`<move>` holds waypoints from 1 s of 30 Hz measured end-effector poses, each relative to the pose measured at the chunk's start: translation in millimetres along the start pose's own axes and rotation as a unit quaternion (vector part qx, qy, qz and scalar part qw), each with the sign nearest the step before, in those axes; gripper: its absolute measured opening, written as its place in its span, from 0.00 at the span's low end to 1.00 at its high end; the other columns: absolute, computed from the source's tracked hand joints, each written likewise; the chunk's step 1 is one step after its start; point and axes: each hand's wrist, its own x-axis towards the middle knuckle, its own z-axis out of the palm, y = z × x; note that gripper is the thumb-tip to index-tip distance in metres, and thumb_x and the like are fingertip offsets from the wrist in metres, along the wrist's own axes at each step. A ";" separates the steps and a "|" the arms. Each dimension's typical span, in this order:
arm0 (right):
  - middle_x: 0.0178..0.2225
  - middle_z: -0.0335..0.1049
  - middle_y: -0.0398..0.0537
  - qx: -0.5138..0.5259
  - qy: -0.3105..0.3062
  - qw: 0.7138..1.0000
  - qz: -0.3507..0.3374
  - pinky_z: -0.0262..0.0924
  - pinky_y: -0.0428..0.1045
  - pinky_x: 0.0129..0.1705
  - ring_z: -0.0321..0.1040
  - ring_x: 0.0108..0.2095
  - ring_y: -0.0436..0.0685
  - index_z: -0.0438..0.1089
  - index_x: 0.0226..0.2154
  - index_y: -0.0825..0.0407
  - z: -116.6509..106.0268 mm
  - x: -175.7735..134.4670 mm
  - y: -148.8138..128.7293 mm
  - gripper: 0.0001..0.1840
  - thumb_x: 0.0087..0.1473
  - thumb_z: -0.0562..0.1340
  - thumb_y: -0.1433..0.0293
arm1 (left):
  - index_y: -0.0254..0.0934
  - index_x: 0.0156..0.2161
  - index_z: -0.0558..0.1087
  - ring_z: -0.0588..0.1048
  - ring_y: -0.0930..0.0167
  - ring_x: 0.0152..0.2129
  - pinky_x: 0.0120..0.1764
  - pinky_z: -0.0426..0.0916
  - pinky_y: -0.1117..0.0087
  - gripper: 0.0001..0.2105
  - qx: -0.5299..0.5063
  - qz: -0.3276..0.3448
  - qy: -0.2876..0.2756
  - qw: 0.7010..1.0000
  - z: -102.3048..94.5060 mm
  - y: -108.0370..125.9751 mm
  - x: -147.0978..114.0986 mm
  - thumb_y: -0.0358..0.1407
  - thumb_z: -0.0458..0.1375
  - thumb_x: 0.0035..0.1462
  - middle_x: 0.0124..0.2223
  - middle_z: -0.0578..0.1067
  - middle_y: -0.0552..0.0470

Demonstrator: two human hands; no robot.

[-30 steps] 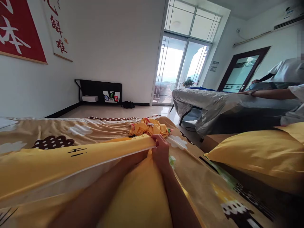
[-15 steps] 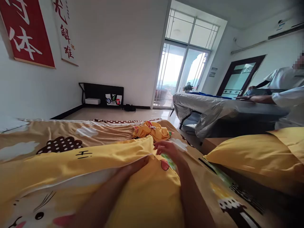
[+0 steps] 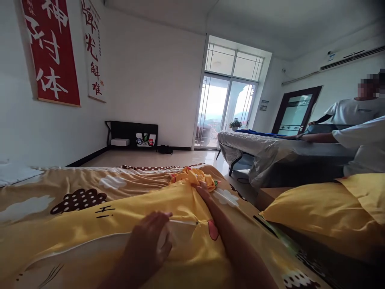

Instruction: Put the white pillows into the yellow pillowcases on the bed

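From where I stand, the yellow pillowcase (image 3: 135,206) lies spread over the patterned blanket (image 3: 156,181) before the person, its far corner close by a crumpled orange-yellow cloth (image 3: 207,178); the right hand (image 3: 202,189) grips that corner, while the left hand (image 3: 152,235) is at the white edging, fingers bent, and I can't tell whether it pinches fabric; rightward, someone's forearm (image 3: 320,138) reaches over a plastic-covered table (image 3: 255,144)

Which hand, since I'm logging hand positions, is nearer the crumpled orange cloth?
Right: the right hand is at the far end of the yellow cover, right by the crumpled orange cloth; the left hand is farther back, toward the camera.
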 end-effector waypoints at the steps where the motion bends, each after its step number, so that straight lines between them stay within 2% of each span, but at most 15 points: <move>1: 0.21 0.66 0.42 -0.007 0.006 1.000 -0.012 0.57 0.49 0.28 0.62 0.25 0.55 0.65 0.21 0.50 -6.0 5.2 -4.4 0.08 0.42 0.61 0.63 | 0.39 0.54 0.65 0.70 0.60 0.49 0.51 0.65 0.57 0.21 0.052 0.018 0.038 0.998 -7.8 -3.8 -2.3 0.32 0.51 0.54 0.51 0.73 0.43; 3: 0.24 0.67 0.44 -0.021 0.018 0.999 -0.034 0.56 0.50 0.32 0.62 0.28 0.55 0.65 0.23 0.50 -19.2 14.1 -17.2 0.08 0.41 0.60 0.63 | 0.36 0.53 0.66 0.67 0.56 0.50 0.51 0.64 0.53 0.22 0.157 0.040 0.018 0.987 -20.0 -14.0 -2.4 0.29 0.53 0.50 0.52 0.71 0.40; 5: 0.25 0.67 0.44 -0.033 0.035 0.997 -0.057 0.54 0.50 0.34 0.61 0.29 0.55 0.65 0.25 0.50 -33.1 20.8 -33.5 0.10 0.41 0.60 0.61 | 0.35 0.43 0.71 0.70 0.58 0.42 0.43 0.66 0.56 0.14 0.229 0.058 -0.070 0.969 -29.2 -23.1 -0.8 0.26 0.52 0.50 0.44 0.74 0.41; 7: 0.25 0.67 0.45 -0.042 0.063 0.995 -0.070 0.52 0.50 0.34 0.59 0.29 0.56 0.64 0.26 0.50 -46.1 25.6 -49.6 0.12 0.43 0.58 0.58 | 0.36 0.35 0.71 0.71 0.62 0.34 0.38 0.66 0.61 0.09 0.248 0.105 -0.117 0.956 -38.4 -25.3 -3.4 0.23 0.50 0.52 0.37 0.74 0.45; 11: 0.24 0.66 0.46 -0.050 0.120 0.989 -0.070 0.50 0.49 0.32 0.58 0.28 0.55 0.63 0.26 0.51 -61.3 28.8 -71.4 0.15 0.47 0.53 0.56 | 0.38 0.31 0.68 0.68 0.66 0.30 0.36 0.62 0.64 0.11 0.193 0.197 -0.062 0.959 -57.7 -4.2 -25.2 0.21 0.48 0.53 0.32 0.72 0.49; 13: 0.21 0.63 0.44 -0.051 0.126 0.988 -0.070 0.49 0.49 0.29 0.56 0.26 0.54 0.62 0.22 0.51 -64.3 26.5 -79.7 0.15 0.45 0.56 0.55 | 0.38 0.30 0.68 0.68 0.66 0.28 0.34 0.61 0.65 0.11 0.175 0.211 -0.086 0.958 -65.1 11.2 -37.2 0.21 0.49 0.50 0.31 0.72 0.50; 16: 0.19 0.59 0.42 -0.042 0.145 0.985 -0.079 0.47 0.48 0.26 0.52 0.24 0.52 0.60 0.20 0.51 -69.1 17.0 -99.8 0.17 0.46 0.55 0.54 | 0.39 0.30 0.71 0.69 0.66 0.28 0.32 0.61 0.66 0.12 0.148 0.167 -0.177 0.959 -82.2 26.8 -43.1 0.21 0.51 0.44 0.33 0.74 0.50; 19: 0.22 0.60 0.41 -0.024 0.144 0.982 -0.121 0.49 0.47 0.27 0.53 0.25 0.51 0.59 0.23 0.50 -76.6 0.1 -133.7 0.17 0.50 0.53 0.54 | 0.41 0.28 0.73 0.70 0.69 0.28 0.32 0.63 0.69 0.07 0.018 0.106 -0.254 0.961 -118.6 29.9 -25.1 0.31 0.53 0.50 0.31 0.75 0.53; 20: 0.22 0.59 0.41 -0.020 0.141 0.979 -0.146 0.49 0.46 0.27 0.53 0.25 0.51 0.59 0.23 0.50 -79.4 -6.5 -147.0 0.17 0.51 0.53 0.54 | 0.42 0.27 0.74 0.71 0.70 0.28 0.33 0.63 0.70 0.08 -0.039 0.085 -0.248 0.964 -132.9 28.9 -13.6 0.37 0.53 0.52 0.31 0.76 0.55; 21: 0.22 0.58 0.40 -0.021 0.144 0.974 -0.176 0.49 0.46 0.27 0.52 0.25 0.50 0.57 0.23 0.49 -82.2 -13.0 -160.5 0.17 0.52 0.53 0.54 | 0.42 0.30 0.75 0.71 0.69 0.29 0.34 0.64 0.70 0.12 -0.086 0.067 -0.205 0.973 -145.9 27.6 0.0 0.44 0.52 0.53 0.32 0.77 0.54; 23: 0.20 0.55 0.38 -0.044 0.177 0.951 -0.250 0.49 0.46 0.27 0.51 0.23 0.50 0.55 0.23 0.48 -87.7 -24.9 -185.9 0.16 0.54 0.52 0.56 | 0.40 0.38 0.75 0.72 0.66 0.37 0.41 0.65 0.66 0.20 -0.105 -0.014 -0.060 0.993 -163.4 25.2 29.7 0.51 0.47 0.56 0.38 0.78 0.52; 24: 0.19 0.53 0.38 -0.066 0.201 0.932 -0.293 0.49 0.47 0.27 0.49 0.22 0.50 0.53 0.23 0.48 -90.4 -30.1 -196.9 0.15 0.54 0.51 0.57 | 0.38 0.41 0.74 0.71 0.64 0.40 0.43 0.65 0.64 0.22 -0.098 -0.047 -0.018 0.994 -166.5 24.5 43.8 0.52 0.47 0.57 0.40 0.78 0.50; 25: 0.18 0.51 0.38 -0.094 0.222 0.910 -0.336 0.49 0.47 0.27 0.49 0.21 0.50 0.52 0.23 0.47 -93.1 -34.5 -206.3 0.14 0.54 0.51 0.58 | 0.37 0.43 0.73 0.71 0.63 0.42 0.44 0.65 0.63 0.23 -0.097 -0.071 -0.007 0.993 -166.1 24.3 56.1 0.53 0.48 0.56 0.41 0.77 0.49; 28: 0.16 0.49 0.39 -0.181 0.231 0.854 -0.429 0.48 0.49 0.29 0.48 0.20 0.51 0.52 0.22 0.47 -101.9 -43.1 -222.2 0.11 0.54 0.50 0.63 | 0.39 0.46 0.72 0.74 0.62 0.39 0.41 0.67 0.66 0.25 -0.170 -0.090 -0.108 0.975 -152.7 26.0 77.2 0.55 0.54 0.51 0.42 0.78 0.48; 30: 0.15 0.49 0.38 -0.221 0.200 0.845 -0.444 0.47 0.49 0.29 0.47 0.20 0.51 0.54 0.23 0.47 -109.4 -43.9 -222.7 0.09 0.52 0.51 0.65 | 0.40 0.47 0.72 0.76 0.63 0.36 0.36 0.67 0.69 0.25 -0.228 -0.103 -0.161 0.955 -142.8 29.7 79.8 0.54 0.56 0.50 0.41 0.78 0.49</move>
